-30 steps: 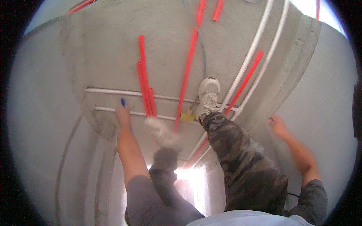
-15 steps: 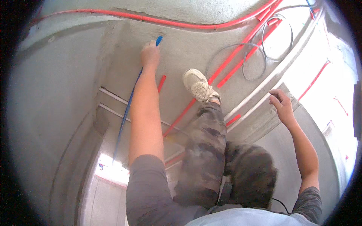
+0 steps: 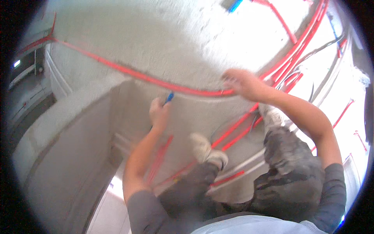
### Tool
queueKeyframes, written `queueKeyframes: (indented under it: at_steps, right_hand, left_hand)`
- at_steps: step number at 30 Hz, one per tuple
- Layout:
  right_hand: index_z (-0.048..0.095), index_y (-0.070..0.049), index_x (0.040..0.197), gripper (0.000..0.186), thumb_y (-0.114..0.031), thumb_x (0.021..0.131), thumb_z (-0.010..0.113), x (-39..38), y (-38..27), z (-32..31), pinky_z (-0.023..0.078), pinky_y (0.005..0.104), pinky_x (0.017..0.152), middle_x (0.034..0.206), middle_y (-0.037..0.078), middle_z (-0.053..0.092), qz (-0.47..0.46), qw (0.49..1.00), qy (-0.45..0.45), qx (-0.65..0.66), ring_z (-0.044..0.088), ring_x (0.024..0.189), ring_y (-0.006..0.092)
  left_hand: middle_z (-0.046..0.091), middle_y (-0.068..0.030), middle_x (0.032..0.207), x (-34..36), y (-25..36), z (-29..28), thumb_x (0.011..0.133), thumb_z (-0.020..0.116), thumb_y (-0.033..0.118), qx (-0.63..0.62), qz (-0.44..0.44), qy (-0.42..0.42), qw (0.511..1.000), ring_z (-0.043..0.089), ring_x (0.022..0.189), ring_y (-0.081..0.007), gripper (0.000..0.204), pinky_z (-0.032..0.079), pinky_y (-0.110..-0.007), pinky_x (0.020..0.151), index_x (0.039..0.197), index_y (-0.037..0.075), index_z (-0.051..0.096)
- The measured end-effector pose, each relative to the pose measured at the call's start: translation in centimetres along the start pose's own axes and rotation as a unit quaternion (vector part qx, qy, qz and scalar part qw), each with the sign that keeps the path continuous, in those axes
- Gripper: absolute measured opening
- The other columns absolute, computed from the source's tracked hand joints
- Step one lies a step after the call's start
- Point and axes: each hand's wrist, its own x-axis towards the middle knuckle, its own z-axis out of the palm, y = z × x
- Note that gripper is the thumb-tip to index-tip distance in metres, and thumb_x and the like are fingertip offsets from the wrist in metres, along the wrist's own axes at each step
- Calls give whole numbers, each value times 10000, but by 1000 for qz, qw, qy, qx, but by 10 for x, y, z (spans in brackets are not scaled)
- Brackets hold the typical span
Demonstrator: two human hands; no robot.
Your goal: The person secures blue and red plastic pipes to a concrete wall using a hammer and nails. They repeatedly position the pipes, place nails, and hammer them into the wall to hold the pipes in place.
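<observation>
My left hand (image 3: 159, 111) is closed around a blue tube (image 3: 169, 97), whose thick end sticks out past the fingers toward the foot of the wall. Most of its length is hidden behind my hand and forearm. A long red conduit (image 3: 136, 75) runs along the wall just beyond that end; a small gap seems to lie between them. My right hand (image 3: 247, 84) reaches forward over the red conduit with its fingers apart and slightly blurred. Nothing shows in it, and whether it touches the wall or conduit I cannot tell.
Between and beside my shoes (image 3: 200, 148) lie cut red conduits (image 3: 235, 132). White pipes (image 3: 249, 162) cross the floor. Several red conduits bunch together at the right beside grey cable (image 3: 311, 91). A low grey wall (image 3: 74, 156) stands at left, and a blue piece (image 3: 235, 5) sits high on the wall.
My view has tilted toward the wall. My right hand has swung from the right side forward to the red conduit. My right foot has come forward; my left hand still holds the blue tube.
</observation>
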Motion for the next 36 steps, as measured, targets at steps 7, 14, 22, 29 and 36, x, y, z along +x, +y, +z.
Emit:
queueKeyframes:
  at_steps: [7,14,22,29,36]
  right_hand:
    - [610,-49,1235,250,-172,1017,595,98,32,-58,532,453,913,1176,168,624,-170,966,3,-194,645,1077,338]
    - [614,-78,1258,388,-70,871,634,152,100,-168,394,485,1073,1274,141,613,-227,852,334,-334,525,1270,351]
    - [585,-120,1336,443,-193,915,705,144,143,-201,311,499,1159,1360,87,580,-261,823,306,-402,466,1355,304]
    - [591,-153,1349,458,-229,913,710,162,150,-195,286,515,1198,1348,68,596,-288,816,269,-423,504,1334,254]
    - [588,-131,1339,477,-215,889,723,162,151,-189,317,510,1186,1301,50,601,-298,830,281,-378,527,1290,256]
  left_hand:
    - [629,-121,1091,7,27,-10,808,769,245,140,115,49,982,545,1126,-334,368,392,-489,964,1078,48,615]
    - [616,-105,1111,-1,45,7,849,711,209,174,83,154,969,547,1125,-316,229,368,-485,975,1006,67,624]
    - [604,-101,1052,49,106,29,874,682,214,154,141,215,954,556,1076,-324,218,378,-474,919,1022,66,621]
    - [620,-124,924,155,246,73,931,657,221,74,163,262,948,589,935,-348,205,443,-482,814,1032,51,605]
    - [564,-115,909,215,331,79,898,653,167,30,213,296,931,577,873,-329,159,439,-478,759,903,72,526]
